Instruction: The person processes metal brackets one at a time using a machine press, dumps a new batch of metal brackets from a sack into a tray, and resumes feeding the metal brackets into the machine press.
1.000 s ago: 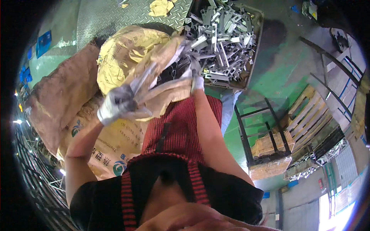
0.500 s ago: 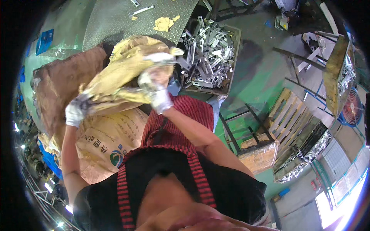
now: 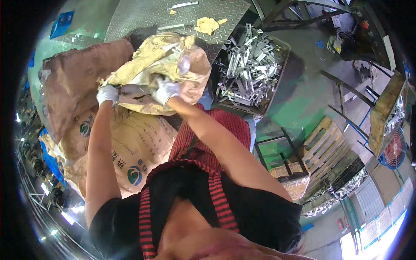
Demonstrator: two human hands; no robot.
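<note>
A crumpled paper sack [image 3: 197,71], brown outside with a yellowish lining, bulges in front of me with its mouth gaping toward me. My left hand [image 3: 107,94], in a white glove, is closed on the left edge of that mouth. At the opening is my right hand [image 3: 166,90], also gloved; its fingers reach in among the folds and are blurred, so their grip cannot be made out. Something greyish shows inside the mouth, too unclear to name. Beneath lies a flat printed brown paper sack [image 3: 143,138], close to my lap.
A bin [image 3: 284,65] heaped with small silvery metal pieces [image 3: 249,65] stands right of the sack. Beyond are a diamond-plate metal surface [image 3: 151,15] with a torn yellow scrap [image 3: 209,26], a wooden pallet [image 3: 323,143] and a fan [image 3: 394,147]. Brown sheeting [image 3: 82,73] lies at left.
The sack has gone from stretched out and blurred to bunched up with its mouth open. Both hands have come closer together, the left one moving right and up. The view has shifted slightly.
</note>
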